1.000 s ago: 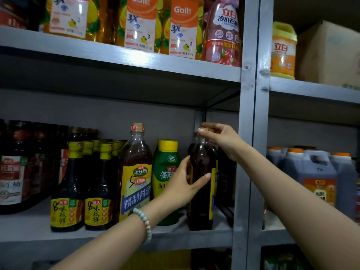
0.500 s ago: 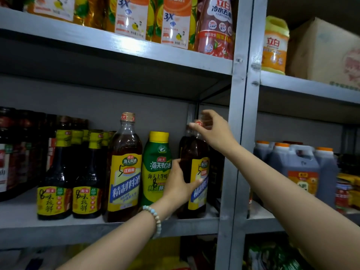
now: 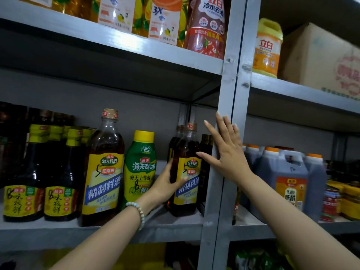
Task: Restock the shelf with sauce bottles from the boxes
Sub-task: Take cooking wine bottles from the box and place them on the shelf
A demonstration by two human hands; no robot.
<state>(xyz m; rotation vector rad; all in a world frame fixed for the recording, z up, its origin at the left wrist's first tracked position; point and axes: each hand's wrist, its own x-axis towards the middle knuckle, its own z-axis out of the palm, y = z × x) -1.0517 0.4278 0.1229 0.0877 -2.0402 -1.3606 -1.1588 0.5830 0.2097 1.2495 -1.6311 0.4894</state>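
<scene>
A dark cooking-wine bottle (image 3: pixel 186 154) with a yellow and blue label stands upright at the right end of the grey middle shelf (image 3: pixel 171 225). My left hand (image 3: pixel 167 184) wraps its lower left side, thumb across the label. My right hand (image 3: pixel 226 151) is open with fingers spread, off the bottle's cap, its palm beside the shelf's upright post (image 3: pixel 224 90) and its thumb by the bottle's shoulder. A matching bottle (image 3: pixel 104 168) and a green oyster-sauce bottle (image 3: pixel 140 164) stand to the left. No boxes are in view.
Dark soy bottles with yellow caps (image 3: pixel 60 172) fill the shelf's left part. Detergent bottles (image 3: pixel 206 26) line the shelf above. Right of the post stand vinegar jugs (image 3: pixel 286 178), a yellow bottle (image 3: pixel 267 49) and a cardboard box (image 3: pixel 319 57).
My right hand has let go of the bottle's cap and opened beside the post. My left hand has turned the bottle so its label faces front. The camera has moved closer.
</scene>
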